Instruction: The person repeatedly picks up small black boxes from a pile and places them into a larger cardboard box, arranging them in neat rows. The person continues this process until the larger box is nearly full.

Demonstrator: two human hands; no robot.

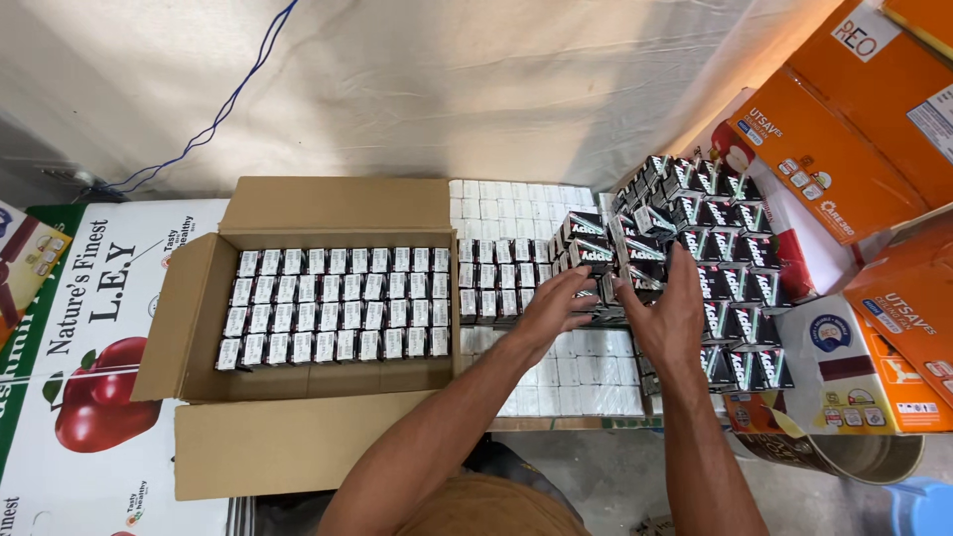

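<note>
My left hand (552, 309) and my right hand (671, 310) close from both sides on a cluster of small black-and-white boxes (623, 266) at the edge of a tall stack of the same boxes (725, 258). An open brown carton (298, 228) to the left holds neat rows of these small boxes standing on end (333, 303). Between the carton and the stack lies a flat layer of boxes with white ends up (501, 203). The fingers hide the boxes directly between my palms.
A white fruit carton with a red apple picture (79, 377) lies left of the open carton. Orange cartons (854, 119) lean at the right, above a white-and-orange box (864, 367). A blue wire (228, 104) runs across the grey sheet behind.
</note>
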